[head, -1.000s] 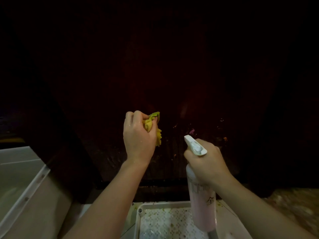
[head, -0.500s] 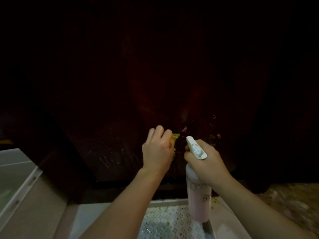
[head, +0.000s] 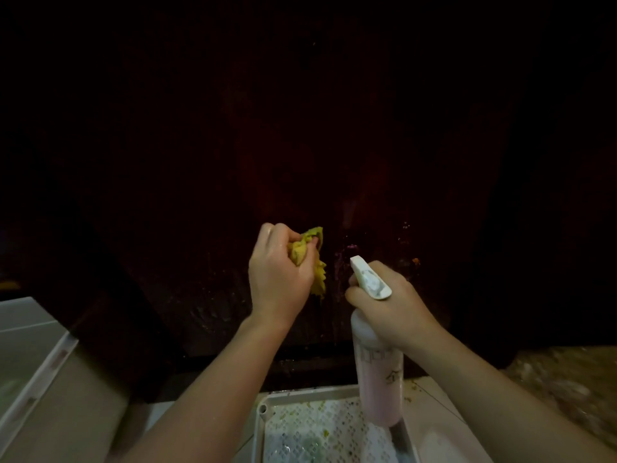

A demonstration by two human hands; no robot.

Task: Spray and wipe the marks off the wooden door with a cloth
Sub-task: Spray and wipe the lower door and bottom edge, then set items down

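Below the door (head: 300,145), left hand (head: 277,275) grips cloth (head: 309,259), right hand (head: 394,309) holds spray bottle (head: 379,372) of seemingly pink liquid.

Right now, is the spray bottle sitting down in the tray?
No, the right hand holds the spray bottle up above the tray.

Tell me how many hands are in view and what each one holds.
2. The left hand grips a yellow cloth at the dark wooden door; the right hand holds a pink spray bottle.

Very dim; door (head: 300,145) nearly black, forearms lit from near the camera, wet glare low, edges dark and warped.
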